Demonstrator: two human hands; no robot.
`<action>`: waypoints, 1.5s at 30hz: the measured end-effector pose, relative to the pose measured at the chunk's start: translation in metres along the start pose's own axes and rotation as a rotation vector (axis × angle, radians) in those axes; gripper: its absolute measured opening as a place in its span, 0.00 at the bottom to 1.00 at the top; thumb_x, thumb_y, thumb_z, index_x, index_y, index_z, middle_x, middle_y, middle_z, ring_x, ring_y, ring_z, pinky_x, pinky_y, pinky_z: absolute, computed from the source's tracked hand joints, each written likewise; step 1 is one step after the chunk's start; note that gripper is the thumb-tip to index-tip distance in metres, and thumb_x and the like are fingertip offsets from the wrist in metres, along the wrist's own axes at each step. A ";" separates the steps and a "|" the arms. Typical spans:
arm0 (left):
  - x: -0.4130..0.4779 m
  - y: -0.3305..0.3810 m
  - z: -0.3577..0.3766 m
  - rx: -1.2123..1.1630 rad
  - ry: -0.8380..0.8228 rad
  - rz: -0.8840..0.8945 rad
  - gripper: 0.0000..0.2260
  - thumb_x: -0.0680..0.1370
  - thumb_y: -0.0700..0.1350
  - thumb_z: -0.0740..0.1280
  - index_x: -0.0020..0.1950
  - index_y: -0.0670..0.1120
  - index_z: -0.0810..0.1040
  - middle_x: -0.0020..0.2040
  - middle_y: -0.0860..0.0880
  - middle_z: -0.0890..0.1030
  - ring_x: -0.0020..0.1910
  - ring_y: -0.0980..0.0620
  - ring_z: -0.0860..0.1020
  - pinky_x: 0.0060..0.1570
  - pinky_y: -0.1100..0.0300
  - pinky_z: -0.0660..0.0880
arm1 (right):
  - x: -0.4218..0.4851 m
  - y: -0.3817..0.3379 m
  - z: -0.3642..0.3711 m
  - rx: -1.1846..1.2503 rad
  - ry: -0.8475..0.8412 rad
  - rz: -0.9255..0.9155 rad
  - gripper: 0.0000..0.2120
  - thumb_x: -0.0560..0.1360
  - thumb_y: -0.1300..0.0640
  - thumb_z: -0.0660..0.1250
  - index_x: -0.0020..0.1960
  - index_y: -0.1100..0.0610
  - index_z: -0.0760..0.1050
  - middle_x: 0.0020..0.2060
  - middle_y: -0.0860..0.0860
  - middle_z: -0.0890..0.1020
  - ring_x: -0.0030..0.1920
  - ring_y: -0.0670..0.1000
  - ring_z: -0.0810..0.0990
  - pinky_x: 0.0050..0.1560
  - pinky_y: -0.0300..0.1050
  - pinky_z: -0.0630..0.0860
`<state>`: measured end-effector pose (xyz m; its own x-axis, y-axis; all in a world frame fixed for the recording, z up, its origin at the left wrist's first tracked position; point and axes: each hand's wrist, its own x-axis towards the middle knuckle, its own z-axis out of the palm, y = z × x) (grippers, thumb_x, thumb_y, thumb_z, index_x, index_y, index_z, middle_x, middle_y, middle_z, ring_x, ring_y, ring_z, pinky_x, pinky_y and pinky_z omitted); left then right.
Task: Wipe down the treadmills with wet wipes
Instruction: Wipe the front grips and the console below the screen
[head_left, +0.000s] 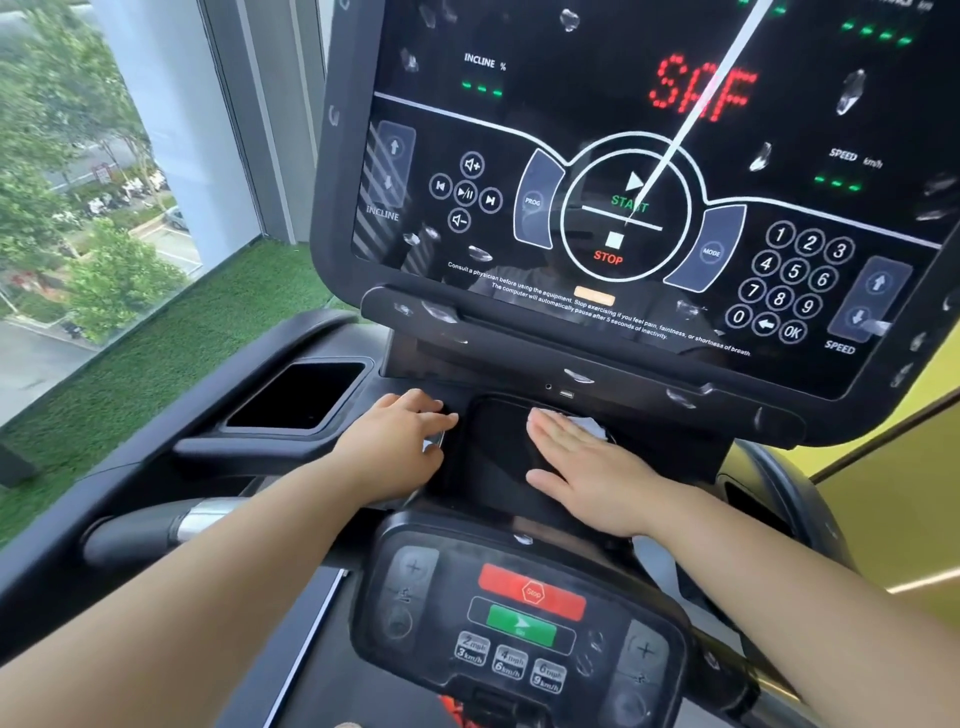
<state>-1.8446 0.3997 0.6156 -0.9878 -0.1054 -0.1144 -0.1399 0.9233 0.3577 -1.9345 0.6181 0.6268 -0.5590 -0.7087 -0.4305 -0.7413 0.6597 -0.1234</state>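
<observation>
A black treadmill fills the view, with its big glossy console screen (649, 171) showing red "SAF" and START/STOP marks. Below the screen lies a shallow black centre tray (498, 457). My right hand (582, 467) lies flat with straight fingers in that tray, pressing a white wet wipe (592, 423) whose crumpled edge shows past the fingertips. My left hand (400, 441) rests on the tray's left rim, fingers bent over the edge, holding nothing that I can see. A lower control pad (524, 618) with red stop and green go buttons sits near me.
A rectangular cup recess (301, 397) opens to the left of my left hand. A black and silver handlebar (171, 525) runs at lower left. Beyond it are green artificial turf (156, 374) and a large window (78, 182). A yellow wall (893, 509) stands at right.
</observation>
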 end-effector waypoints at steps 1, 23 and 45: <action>0.000 0.000 0.000 0.002 0.002 0.000 0.21 0.79 0.45 0.59 0.72 0.57 0.66 0.72 0.55 0.64 0.69 0.50 0.62 0.66 0.63 0.58 | 0.002 -0.002 -0.001 -0.004 -0.006 -0.007 0.31 0.82 0.43 0.46 0.78 0.55 0.38 0.76 0.46 0.37 0.75 0.42 0.36 0.71 0.36 0.34; 0.016 0.004 -0.001 -0.023 0.012 0.050 0.17 0.79 0.43 0.61 0.68 0.49 0.74 0.66 0.48 0.71 0.66 0.49 0.70 0.66 0.61 0.62 | 0.001 0.027 0.005 -0.117 0.061 -0.111 0.30 0.83 0.45 0.47 0.77 0.51 0.36 0.76 0.43 0.37 0.74 0.40 0.35 0.73 0.38 0.35; 0.013 0.003 0.005 -0.024 0.037 0.021 0.18 0.78 0.46 0.62 0.69 0.51 0.72 0.68 0.52 0.69 0.65 0.49 0.70 0.63 0.60 0.65 | -0.051 0.020 -0.002 0.209 -0.170 -0.101 0.23 0.84 0.51 0.44 0.78 0.48 0.45 0.76 0.39 0.45 0.73 0.35 0.41 0.71 0.33 0.35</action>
<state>-1.8578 0.4032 0.6109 -0.9924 -0.0996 -0.0726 -0.1199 0.9165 0.3817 -1.9218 0.6669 0.6479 -0.4031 -0.7329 -0.5481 -0.6874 0.6378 -0.3473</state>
